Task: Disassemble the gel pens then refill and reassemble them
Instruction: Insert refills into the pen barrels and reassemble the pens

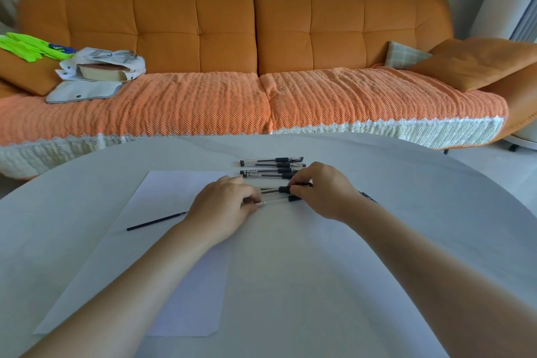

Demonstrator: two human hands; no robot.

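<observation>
Several gel pens [271, 167] with clear barrels and black grips lie in a row at the far middle of the white table [319, 285]. My left hand [225, 208] pinches the left end of an empty clear pen barrel [276, 202] just above the table. My right hand [325, 190] holds that barrel's black grip end, and its fingers also touch another pen part [274, 190] lying just behind. A loose dark refill [157, 221] rests on a white paper sheet [162, 285] to the left.
An orange sofa [232, 38] with a knitted cover stands behind the table. A white bag [98, 73], a book and a neon green cloth [32, 46] lie on its left end. A small dark object [368, 197] peeks out behind my right wrist.
</observation>
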